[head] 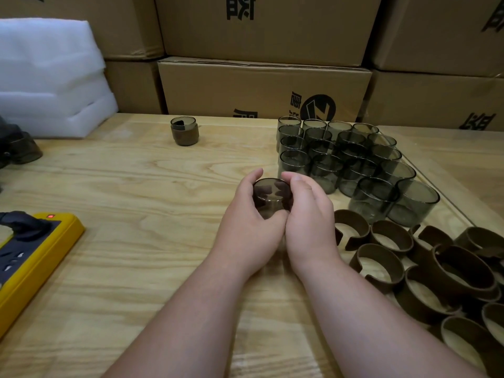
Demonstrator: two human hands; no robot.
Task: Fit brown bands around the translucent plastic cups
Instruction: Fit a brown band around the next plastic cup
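A translucent smoky cup [271, 195] stands upside down on the wooden table between my hands. My left hand [246, 225] curls round its left side and my right hand [308, 222] grips its right side. I cannot tell whether a brown band is around it. Several bare cups [343, 162] are packed together at the right. Several open brown bands [425, 271] lie in a heap at the near right. One cup with a brown band [184, 131] stands alone at the far middle.
A yellow power strip [32, 257] with a plug lies at the left edge. White foam sheets [49, 77] are stacked at the far left. Cardboard boxes [264, 85] wall off the back. A dark cup [24, 148] lies on its side at the far left.
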